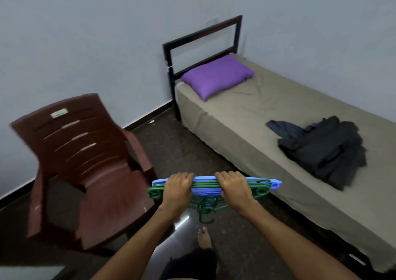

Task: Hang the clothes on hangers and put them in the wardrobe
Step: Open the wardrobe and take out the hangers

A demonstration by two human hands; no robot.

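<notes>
A stack of green and blue plastic hangers [205, 184] is held flat in front of me, hooks pointing down toward me. My left hand [176, 188] grips the stack's left part and my right hand [234, 186] grips its right part, fingers curled over the top. A pile of dark clothes [323, 149] lies on the bed [246, 117] to the right, apart from my hands. No wardrobe is in view.
A brown plastic chair [85, 168] stands on the dark floor at the left, close to my left hand. A purple pillow [216, 76] lies at the head of the bed against the black frame [201, 33]. My bare foot [204, 238] shows below the hangers.
</notes>
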